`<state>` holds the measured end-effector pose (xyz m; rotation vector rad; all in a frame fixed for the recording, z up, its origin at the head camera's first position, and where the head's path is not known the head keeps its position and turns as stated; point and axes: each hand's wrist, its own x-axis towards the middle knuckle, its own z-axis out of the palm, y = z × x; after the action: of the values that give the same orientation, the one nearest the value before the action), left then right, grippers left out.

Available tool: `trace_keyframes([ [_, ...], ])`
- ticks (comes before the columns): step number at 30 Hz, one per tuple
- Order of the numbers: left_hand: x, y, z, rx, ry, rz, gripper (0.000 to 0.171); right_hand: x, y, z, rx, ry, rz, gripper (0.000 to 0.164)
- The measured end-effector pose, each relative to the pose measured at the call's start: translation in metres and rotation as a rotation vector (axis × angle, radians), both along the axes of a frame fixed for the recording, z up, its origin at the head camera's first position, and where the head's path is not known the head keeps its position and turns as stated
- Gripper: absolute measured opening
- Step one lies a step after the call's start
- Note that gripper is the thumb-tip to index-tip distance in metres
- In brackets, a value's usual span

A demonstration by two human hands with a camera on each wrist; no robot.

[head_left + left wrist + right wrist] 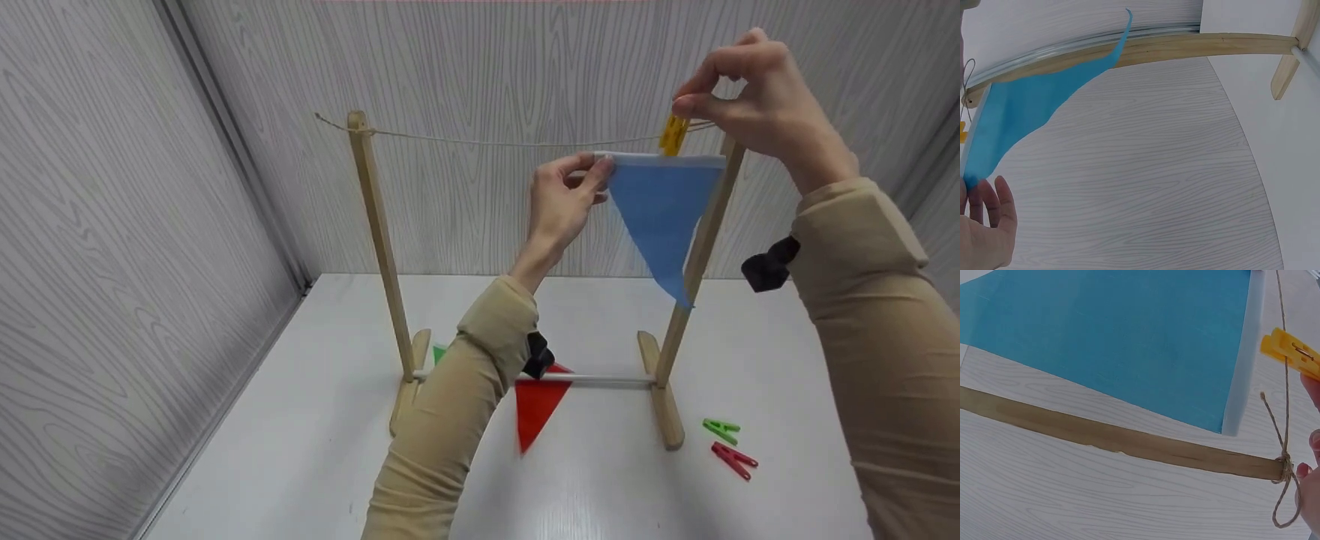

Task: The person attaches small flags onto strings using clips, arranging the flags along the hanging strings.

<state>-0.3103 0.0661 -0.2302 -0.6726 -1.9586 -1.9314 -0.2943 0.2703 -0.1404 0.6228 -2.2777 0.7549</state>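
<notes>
A blue triangular pennant point(664, 217) with a white top band hangs point down by the right end of a string point(480, 140). My left hand point(561, 199) pinches its upper left corner between thumb and fingers; in the left wrist view the other fingers of that hand point(991, 225) extend loosely. Above the band, my right hand point(772, 105) pinches the handle end of a yellow clothespin point(674, 135) between thumb and index finger. From the right wrist, the clothespin point(1297, 354) straddles the string, its tips just short of the white band point(1241, 371).
Wooden posts point(379, 240) hold the string, tied with a loop at the right post point(1202, 458). A white bar point(611, 379) joins their feet. A red pennant point(541, 409) and part of a green one point(439, 352) lie low. Green point(721, 430) and red point(733, 460) clothespins lie at right.
</notes>
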Motion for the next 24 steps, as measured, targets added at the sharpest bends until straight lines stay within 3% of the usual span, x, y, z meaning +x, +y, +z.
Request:
trace_keyframes([
  [24,0.0009,0.0043,0.0071,0.06,0.022,-0.014,0.024,-0.0006,-0.0009,-0.0021,0.039,-0.042,-0.017,0.02],
])
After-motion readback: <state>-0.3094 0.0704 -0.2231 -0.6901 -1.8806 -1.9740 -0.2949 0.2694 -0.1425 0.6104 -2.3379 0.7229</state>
